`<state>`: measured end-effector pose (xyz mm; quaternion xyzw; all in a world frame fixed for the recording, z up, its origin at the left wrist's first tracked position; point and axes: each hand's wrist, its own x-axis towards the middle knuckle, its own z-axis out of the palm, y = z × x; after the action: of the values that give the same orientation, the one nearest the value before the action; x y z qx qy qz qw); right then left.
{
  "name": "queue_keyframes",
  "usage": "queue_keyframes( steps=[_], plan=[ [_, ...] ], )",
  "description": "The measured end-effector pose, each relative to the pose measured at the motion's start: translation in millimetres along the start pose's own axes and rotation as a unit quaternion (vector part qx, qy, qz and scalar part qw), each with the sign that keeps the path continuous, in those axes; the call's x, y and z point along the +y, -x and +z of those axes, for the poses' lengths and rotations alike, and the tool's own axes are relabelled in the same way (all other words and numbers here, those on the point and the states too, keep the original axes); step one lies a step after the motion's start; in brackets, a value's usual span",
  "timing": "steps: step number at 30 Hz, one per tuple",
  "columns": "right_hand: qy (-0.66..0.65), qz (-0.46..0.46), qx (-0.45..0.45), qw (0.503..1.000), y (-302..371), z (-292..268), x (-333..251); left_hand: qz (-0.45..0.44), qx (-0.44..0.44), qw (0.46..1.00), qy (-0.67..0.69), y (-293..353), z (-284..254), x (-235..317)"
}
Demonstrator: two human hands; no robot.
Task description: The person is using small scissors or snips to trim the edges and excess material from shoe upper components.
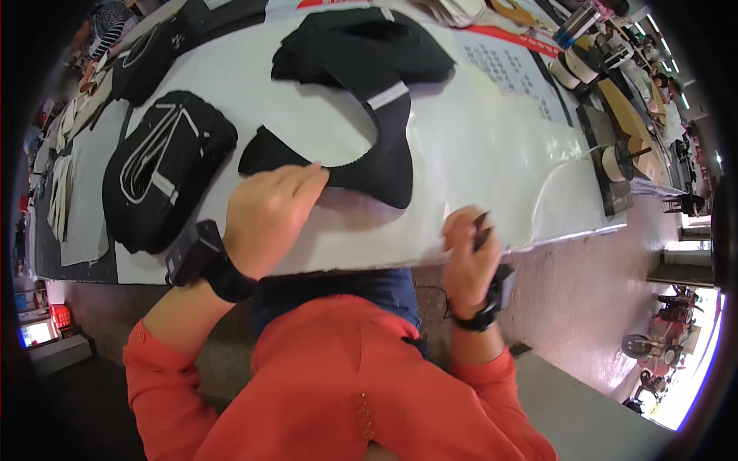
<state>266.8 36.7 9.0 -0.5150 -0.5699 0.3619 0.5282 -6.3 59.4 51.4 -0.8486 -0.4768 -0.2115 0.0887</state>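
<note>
My left hand (273,215) pinches the lower edge of a curved black fabric piece (388,154) that looks like a shoe upper part. This piece bends round in an open loop on the white table, with a short white strip across its upper arm. Its upper end reaches the stack of black fabric pieces (361,50) behind it. Near the table's front edge, my right hand (469,257) is closed round a small dark pointed tool (482,230); fingers hide most of it, so its kind is unclear. A gap separates my right hand from the fabric.
A black bundle (165,173) with white cord lies left of my left hand, another black bundle (146,69) beyond it. At the right edge, a spool (616,163) trails white thread across the table (477,154). A metal flask (576,24) stands far right.
</note>
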Motion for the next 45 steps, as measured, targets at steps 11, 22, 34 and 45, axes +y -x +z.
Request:
queue_keyframes(
  steps=[11, 22, 34, 45],
  plan=[
    [0.315, 0.018, -0.206, 0.926, -44, -87, -12, -0.043, -0.05, 0.995, 0.069, 93, 0, 20],
    [0.37, -0.018, -0.289, 0.883, -49, -63, -25, -0.081, -0.038, 0.988, 0.128, 99, 1, 37],
    [0.163, 0.109, -0.507, 0.839, -77, 65, -76, -0.246, 0.145, 0.928, 0.238, 68, 2, 45],
    [0.128, 0.139, -0.525, 0.83, -75, 84, -73, -0.239, 0.127, 0.941, 0.202, 78, 9, 39]
  ],
)
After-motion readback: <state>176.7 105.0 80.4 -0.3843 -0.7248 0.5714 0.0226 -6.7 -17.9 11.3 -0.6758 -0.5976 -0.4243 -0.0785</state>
